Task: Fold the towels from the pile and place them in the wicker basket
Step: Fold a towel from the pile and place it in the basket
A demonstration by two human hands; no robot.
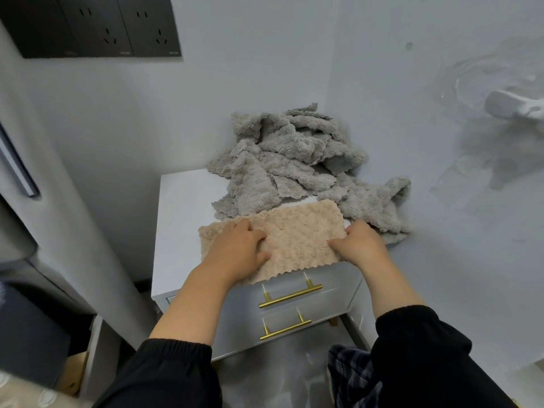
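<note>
A beige fluffy towel (297,237) lies flat on the front of a white nightstand (179,231), its wavy near edge hanging over the top drawer. My left hand (238,245) rests on its left part with fingers curled into the cloth. At the towel's right edge, my right hand (357,244) pinches the fabric. Behind it a crumpled pile of grey towels (288,160) fills the back of the nightstand against the wall corner. No wicker basket is in view.
The nightstand has two drawers with gold bar handles (290,295). Walls close in behind and to the right. Black wall sockets (97,28) sit at the upper left. A grey curtain or cover (73,201) hangs left of the nightstand.
</note>
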